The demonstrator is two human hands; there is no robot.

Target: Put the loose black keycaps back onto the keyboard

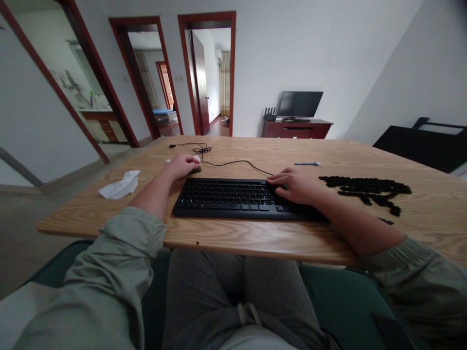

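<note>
A black corded keyboard [226, 197] lies flat near the table's front edge. Across its left and middle part, most key positions show light marks on a dark bed, while long bottom-row keys are in place. My right hand [297, 184] rests over the keyboard's right part, thumb and fingers apart, and hides the keys beneath. Past the keyboard's upper left corner, my left hand [180, 166] curls over a small dark object [197, 169], mostly covered by the fingers. Loose black keycaps [368, 185] lie in rows and a cluster to the right.
A crumpled white tissue [120, 185] lies at the left, and another white scrap shows behind my left hand. The keyboard's cable [233, 162] runs to a coiled bundle [202, 149]. A blue-handled brush [307, 164] lies behind my right hand. The wooden table [248, 238] ends just before my lap.
</note>
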